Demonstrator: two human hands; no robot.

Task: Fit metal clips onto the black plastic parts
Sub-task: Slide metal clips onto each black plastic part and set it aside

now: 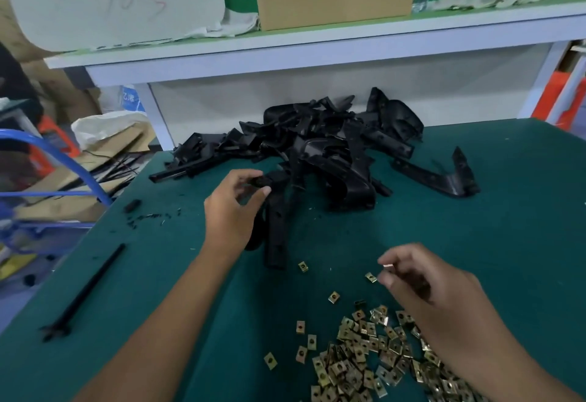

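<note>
Nearest, brass metal clips (377,357) heaped near right, right hand (425,293) above pinching one clip (387,265) at fingertips, and up-left of it the black plastic part (275,227), long axis running near to far, far end gripped by left hand (233,208).

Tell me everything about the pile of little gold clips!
The pile of clips lies on the green table, near its front edge, by the right hand. The clips are small, flat, squarish pieces of brassy yellow metal, each with a round hole in the middle. Most are heaped over one another at odd angles; a few lie scattered alone toward the black plastic part that the left hand grips. The right hand hangs over the pile and pinches a small shiny piece, probably one clip.
</note>
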